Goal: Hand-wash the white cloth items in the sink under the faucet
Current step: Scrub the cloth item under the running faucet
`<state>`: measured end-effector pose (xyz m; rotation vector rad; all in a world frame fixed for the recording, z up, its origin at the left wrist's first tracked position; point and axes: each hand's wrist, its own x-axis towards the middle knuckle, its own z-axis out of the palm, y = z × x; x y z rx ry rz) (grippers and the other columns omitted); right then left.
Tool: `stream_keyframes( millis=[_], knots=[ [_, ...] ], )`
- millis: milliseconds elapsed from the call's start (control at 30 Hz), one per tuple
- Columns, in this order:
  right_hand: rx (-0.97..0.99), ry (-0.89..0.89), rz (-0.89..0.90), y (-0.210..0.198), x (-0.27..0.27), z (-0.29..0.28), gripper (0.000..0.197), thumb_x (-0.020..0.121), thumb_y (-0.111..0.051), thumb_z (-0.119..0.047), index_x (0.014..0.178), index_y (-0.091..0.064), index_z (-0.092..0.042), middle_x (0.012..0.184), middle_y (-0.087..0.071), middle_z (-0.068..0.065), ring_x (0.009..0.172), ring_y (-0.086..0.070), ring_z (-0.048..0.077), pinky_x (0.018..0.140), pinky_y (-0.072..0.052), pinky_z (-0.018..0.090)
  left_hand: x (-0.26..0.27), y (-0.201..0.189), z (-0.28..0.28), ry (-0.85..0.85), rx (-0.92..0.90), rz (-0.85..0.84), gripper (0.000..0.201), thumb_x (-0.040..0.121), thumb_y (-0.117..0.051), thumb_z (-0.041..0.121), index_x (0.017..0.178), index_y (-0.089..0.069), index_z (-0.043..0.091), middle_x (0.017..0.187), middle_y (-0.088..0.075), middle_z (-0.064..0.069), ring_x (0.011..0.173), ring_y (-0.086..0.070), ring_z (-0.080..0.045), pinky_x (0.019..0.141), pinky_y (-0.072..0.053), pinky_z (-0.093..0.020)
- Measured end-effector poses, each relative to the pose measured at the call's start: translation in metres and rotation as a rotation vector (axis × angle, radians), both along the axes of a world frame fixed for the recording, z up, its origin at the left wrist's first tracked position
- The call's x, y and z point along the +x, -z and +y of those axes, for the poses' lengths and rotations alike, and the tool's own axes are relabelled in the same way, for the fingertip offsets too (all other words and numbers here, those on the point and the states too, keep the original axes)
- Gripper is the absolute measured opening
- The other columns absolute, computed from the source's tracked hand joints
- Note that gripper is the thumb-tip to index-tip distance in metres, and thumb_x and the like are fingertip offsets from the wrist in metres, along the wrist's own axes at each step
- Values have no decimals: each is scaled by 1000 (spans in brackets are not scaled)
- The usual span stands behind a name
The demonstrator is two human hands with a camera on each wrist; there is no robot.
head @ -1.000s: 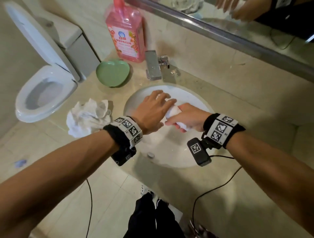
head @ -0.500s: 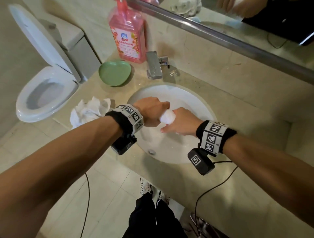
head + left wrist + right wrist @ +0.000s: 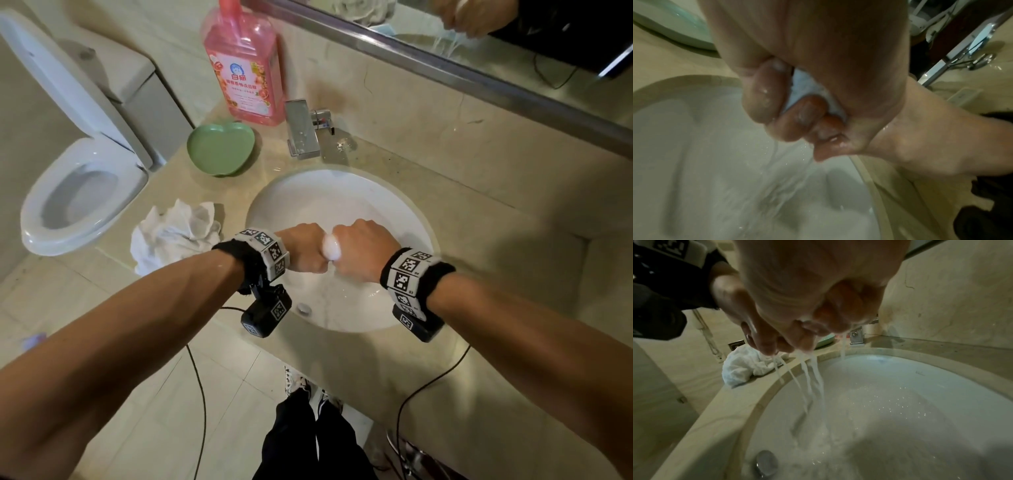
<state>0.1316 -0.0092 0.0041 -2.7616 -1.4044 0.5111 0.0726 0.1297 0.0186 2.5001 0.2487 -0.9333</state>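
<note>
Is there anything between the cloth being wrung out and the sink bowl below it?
Nothing visible. Both hands, left and right, grip the cloth above the sink; only wrung-out water falls between them.

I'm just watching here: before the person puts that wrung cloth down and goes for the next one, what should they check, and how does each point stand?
1. Both hands grip the cloth: ok. Left hand and right hand squeeze the small white cloth between them.
2. Cloth held over the sink: ok.
3. Wringing finished: not ok. Streams of water run from the fists into the basin.
4. Faucet turned off: cannot tell.
5. Drain passing water: cannot tell; water froths around it.
6. Next piece within reach: ok. A crumpled white cloth lies on the counter left of the sink.
</note>
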Motion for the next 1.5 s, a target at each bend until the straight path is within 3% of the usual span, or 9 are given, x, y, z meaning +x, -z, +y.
stream_keyframes(
  millis=[133,267,367,533,700,800,1033,1233,1500],
  knots=[
    [32,5,12,-3,5,0,28,81,-63,-34,101,-52,-18,68,-43,-2,61,-45,28,53,-31,32,7,-6,0,-4,-22,81,12,81,-66,14,72,-57,15,70,-62,-3,59,-58,-18,64,-48,-28],
    [63,-4,74,-16,13,-1,39,81,-66,-30,117,-52,-26,75,-49,-3,66,-53,27,54,-31,31,13,-20,7,18,-10,108,16,79,-68,22,90,-61,13,79,-68,-3,65,-62,-17,70,-53,-32],
    [109,172,332,-30,22,-4,43,77,-74,-32,117,-60,-27,87,-59,-5,77,-62,23,56,-44,29,12,-28,10,0,33,-203,49,75,-74,27,118,-51,21,103,-63,1,82,-62,-18,68,-49,-32],
    [313,536,826,-48,28,-7,30,73,-80,-21,97,-63,-16,65,-66,0,46,-59,11,43,-45,26,-3,-25,4,223,256,-695,65,78,-73,32,135,-45,23,136,-46,-6,120,-47,-29,91,-50,-42],
    [243,563,1060,-61,26,-8,34,74,-82,-13,98,-59,-10,57,-54,-2,44,-46,12,41,-30,22,4,-34,13,257,278,-786,29,82,-64,20,108,-56,9,95,-64,-9,78,-61,-33,55,-44,-37],
    [231,537,1124,-66,22,-7,40,71,-86,-15,99,-58,-12,57,-51,-3,46,-43,10,41,-26,23,11,-40,19,227,201,-765,31,75,-63,19,102,-51,13,86,-66,-4,65,-59,-35,52,-44,-37],
    [214,504,979,-71,17,-3,45,70,-86,-15,105,-59,-17,70,-55,4,45,-42,13,40,-29,23,17,-44,22,287,245,-679,38,75,-61,36,108,-48,21,91,-68,0,67,-61,-32,57,-51,-39],
    [59,167,334,-60,12,0,19,81,-64,-17,97,-61,-8,87,-64,6,83,-61,30,57,-41,31,14,-33,9,192,304,-399,35,78,-57,24,113,-56,21,83,-63,-5,70,-58,-27,56,-40,-31],
    [-9,44,121,-28,14,0,17,84,-55,-25,98,-50,-17,88,-62,10,68,-46,28,59,-33,33,16,-15,2,70,117,-155,19,81,-58,19,98,-66,19,77,-59,6,69,-59,-15,50,-37,-22]
  ],
)
